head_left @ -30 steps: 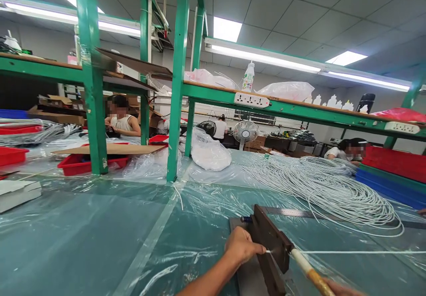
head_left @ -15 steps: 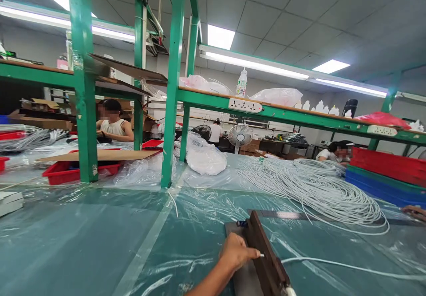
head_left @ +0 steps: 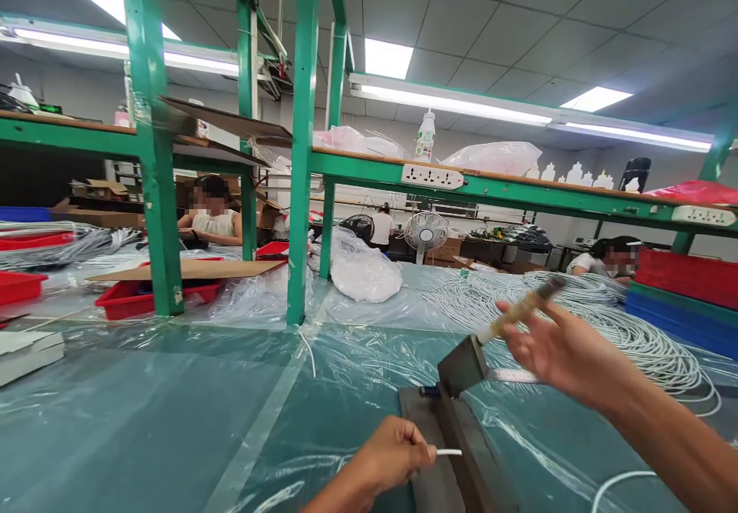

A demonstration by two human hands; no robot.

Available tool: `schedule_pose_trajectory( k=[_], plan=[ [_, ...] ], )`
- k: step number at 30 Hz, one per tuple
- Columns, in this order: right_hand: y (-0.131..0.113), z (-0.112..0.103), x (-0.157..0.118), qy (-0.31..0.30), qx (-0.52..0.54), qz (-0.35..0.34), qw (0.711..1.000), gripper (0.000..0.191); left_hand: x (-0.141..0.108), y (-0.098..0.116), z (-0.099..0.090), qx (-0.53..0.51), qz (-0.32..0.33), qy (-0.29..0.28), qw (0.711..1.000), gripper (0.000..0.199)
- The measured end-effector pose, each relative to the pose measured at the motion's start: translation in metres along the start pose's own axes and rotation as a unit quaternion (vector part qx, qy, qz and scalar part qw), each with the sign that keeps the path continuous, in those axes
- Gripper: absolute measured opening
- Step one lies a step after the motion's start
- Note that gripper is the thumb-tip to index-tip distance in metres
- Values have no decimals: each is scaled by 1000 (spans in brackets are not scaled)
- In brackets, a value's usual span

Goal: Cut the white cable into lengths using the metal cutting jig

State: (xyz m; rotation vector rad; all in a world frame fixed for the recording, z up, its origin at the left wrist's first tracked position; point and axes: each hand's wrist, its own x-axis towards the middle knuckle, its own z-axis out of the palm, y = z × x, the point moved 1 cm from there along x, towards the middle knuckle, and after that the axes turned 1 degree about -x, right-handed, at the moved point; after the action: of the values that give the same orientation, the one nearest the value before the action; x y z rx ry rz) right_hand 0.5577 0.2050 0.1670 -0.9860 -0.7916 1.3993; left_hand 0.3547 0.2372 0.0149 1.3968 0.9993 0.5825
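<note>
My left hand is closed in a pinch on a short stretch of white cable, whose far end meets the bar of a dark metal lever cutter. The cutter's arm is raised and tilts up to the right. My right hand is at the arm's pale, wrapped handle, with its fingers curled against it. A spring shows at the cutter's back end. Right of the cutter, another length of white cable curves along the table.
A large coil of white cable lies behind my right hand, beside stacked red and blue trays. Green posts carry a shelf with a power strip. Plastic bags lie behind. Several people sit farther back.
My right hand has come into view and the cutter's arm now stands raised. My left hand has moved slightly left, with more cable showing past its fingers. The cable on the right has shifted.
</note>
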Motion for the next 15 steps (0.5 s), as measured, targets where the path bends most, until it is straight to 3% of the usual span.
schedule_pose_trajectory(
  k=[4, 8, 11, 15],
  plan=[
    [-18, 21, 82, -7, -87, -17, 996, 38, -12, 0, -3, -9, 13, -36, 999, 55],
    [-8, 30, 148, 41, -156, -12, 987, 42, -18, -4, -9, 7, 22, -78, 997, 62],
    [7, 35, 172, 37, -205, -3, 978, 49, -21, -7, -17, -9, 31, -101, 994, 63],
    [18, 38, 185, 31, -274, -24, 961, 43, -25, -7, -26, -15, 49, -99, 994, 62]
  ],
)
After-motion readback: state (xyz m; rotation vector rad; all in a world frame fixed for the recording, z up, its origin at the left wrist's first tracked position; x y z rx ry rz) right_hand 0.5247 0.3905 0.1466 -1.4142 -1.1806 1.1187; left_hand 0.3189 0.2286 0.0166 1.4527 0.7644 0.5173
